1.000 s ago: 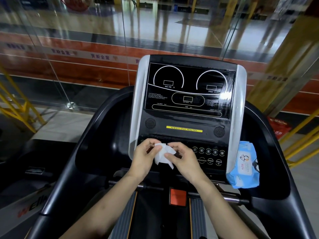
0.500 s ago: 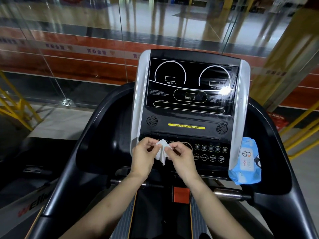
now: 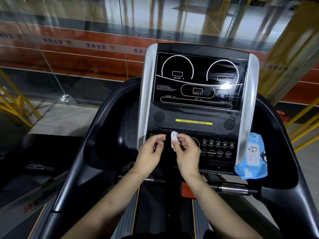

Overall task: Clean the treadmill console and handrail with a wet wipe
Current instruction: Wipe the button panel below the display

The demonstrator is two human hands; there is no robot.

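The right hand [image 3: 187, 152] pinched a bunched white wipe [image 3: 174, 137] before the console [image 3: 198, 116] buttons; the left hand [image 3: 151, 152], fingers loosely curled, held nothing just beside it.

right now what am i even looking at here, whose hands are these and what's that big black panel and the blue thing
This is one picture from a camera worn on a person's head, looking forward and down, so the two bare arms are the wearer's own. The big black panel is a treadmill console, with dark display windows above and round buttons below. The right hand pinches a small folded white wet wipe in its fingers, just in front of the button row. The left hand is beside it, fingers loosely curled, holding nothing. The blue thing is a pack of wet wipes, resting at the console's right edge. Below runs a metal handrail.
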